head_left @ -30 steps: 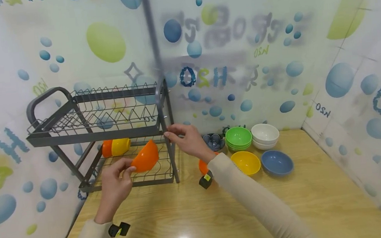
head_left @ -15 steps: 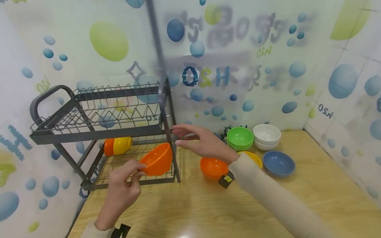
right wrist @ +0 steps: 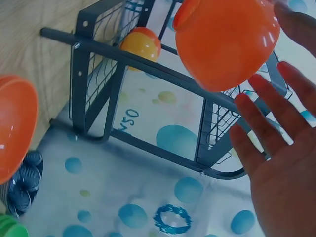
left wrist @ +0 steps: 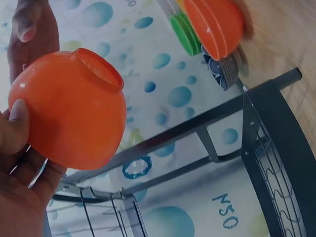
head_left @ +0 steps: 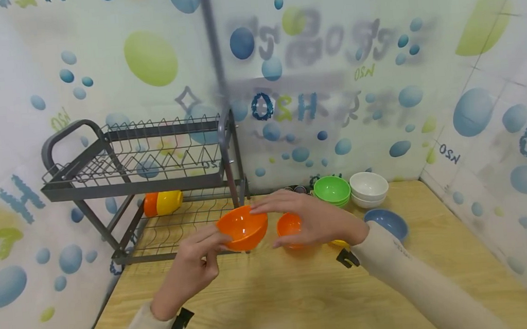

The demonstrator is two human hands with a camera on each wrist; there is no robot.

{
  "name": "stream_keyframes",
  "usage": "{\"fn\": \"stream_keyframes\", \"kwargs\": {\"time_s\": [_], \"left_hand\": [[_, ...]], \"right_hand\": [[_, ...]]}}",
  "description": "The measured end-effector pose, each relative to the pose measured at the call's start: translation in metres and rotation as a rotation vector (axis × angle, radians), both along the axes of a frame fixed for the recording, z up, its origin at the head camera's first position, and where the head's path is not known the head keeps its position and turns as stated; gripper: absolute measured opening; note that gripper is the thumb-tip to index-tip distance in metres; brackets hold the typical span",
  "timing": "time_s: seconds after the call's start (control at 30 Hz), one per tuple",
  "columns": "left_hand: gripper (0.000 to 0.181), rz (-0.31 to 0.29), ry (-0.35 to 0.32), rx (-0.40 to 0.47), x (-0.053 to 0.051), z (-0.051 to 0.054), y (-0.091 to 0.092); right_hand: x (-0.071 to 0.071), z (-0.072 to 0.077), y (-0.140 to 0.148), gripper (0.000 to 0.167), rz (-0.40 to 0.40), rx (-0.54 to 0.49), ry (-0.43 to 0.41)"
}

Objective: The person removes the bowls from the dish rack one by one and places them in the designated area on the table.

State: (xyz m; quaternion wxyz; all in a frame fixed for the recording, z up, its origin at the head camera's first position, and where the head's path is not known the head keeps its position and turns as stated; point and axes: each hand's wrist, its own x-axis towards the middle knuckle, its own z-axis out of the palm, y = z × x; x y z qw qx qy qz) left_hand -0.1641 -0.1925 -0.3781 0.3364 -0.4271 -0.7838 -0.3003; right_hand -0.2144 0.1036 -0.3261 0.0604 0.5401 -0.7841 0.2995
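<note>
My left hand [head_left: 192, 265] pinches an orange bowl [head_left: 246, 230] by its left side, thumb against the outside in the left wrist view. The bowl is held in the air in front of the dish rack's right end, slightly tilted, its inside facing up. My right hand [head_left: 316, 219] has its fingers straight and spread, with the fingertips at the bowl's right rim; whether they touch it I cannot tell. Behind that hand a second orange bowl [head_left: 287, 224] stands on the table, partly covered. A yellow bowl [head_left: 339, 242] is mostly hidden by the right wrist.
The two-tier dark dish rack [head_left: 135, 187] stands at the left. On its lower shelf an orange bowl [head_left: 150, 204] and a yellow bowl [head_left: 170, 202] lie on their sides. Green bowls [head_left: 332, 189], white bowls [head_left: 369, 190], a blue bowl [head_left: 392, 223] and a dark patterned bowl [left wrist: 227, 71] stand to its right.
The left hand has carried the orange bowl rightward, out from the rack's lower shelf, turning it more upright. The right hand has left the rack's post, moved right and spread beside the bowl.
</note>
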Motion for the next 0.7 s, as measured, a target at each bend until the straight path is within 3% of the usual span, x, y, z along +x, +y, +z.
{"fn": "stream_keyframes", "kwargs": {"time_s": [0.27, 0.47, 0.7], "left_hand": [[0.04, -0.053, 0.0, -0.1, -0.001, -0.001, 0.022], [0.043, -0.084, 0.013, -0.137, -0.002, 0.0, 0.034], [0.042, -0.122, 0.013, -0.181, -0.003, 0.001, 0.04]], "right_hand": [[0.022, -0.006, 0.014, 0.045, 0.015, 0.094, 0.114], [0.026, -0.015, 0.021, 0.025, 0.018, 0.046, 0.261], [0.026, -0.021, 0.026, 0.017, 0.03, 0.02, 0.32]]}}
